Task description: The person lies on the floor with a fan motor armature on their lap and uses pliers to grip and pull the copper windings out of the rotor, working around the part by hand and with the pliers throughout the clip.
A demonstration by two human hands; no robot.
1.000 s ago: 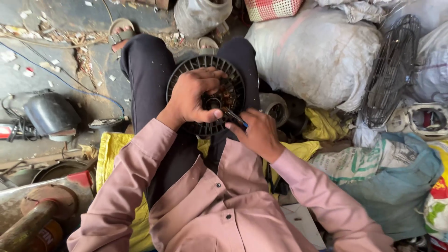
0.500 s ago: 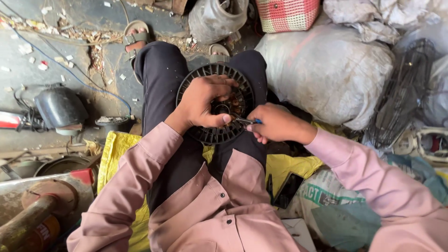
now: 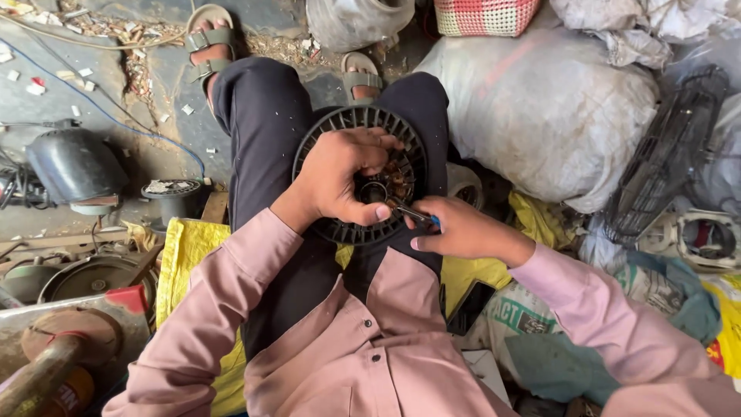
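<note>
fan motor housing point(image 3: 332, 127), round black vented, lying on lap between knees. left hand point(image 3: 340, 181) gripping its centre, thumb pressing down. right hand point(image 3: 455, 232) clenching small blue-handled tool point(image 3: 413, 215), tip touching copper windings point(image 3: 397, 174). white sacks point(image 3: 548, 108) bulging just beside right knee.

A large white stuffed sack point(image 3: 552, 108) lies at about 2 o'clock, with a black wire fan guard point(image 3: 664, 158) leaning just beside it at 3 o'clock and a red-and-white woven basket point(image 3: 485, 15) at 12 o'clock. At 9 o'clock a dark rounded motor housing point(image 3: 73, 166) sits on the dusty floor point(image 3: 46, 100), a thin blue wire point(image 3: 93, 104) running past it. A yellow sheet point(image 3: 185, 255) lies at 7 o'clock, and a printed woven bag point(image 3: 532, 340) at 5 o'clock.
</note>
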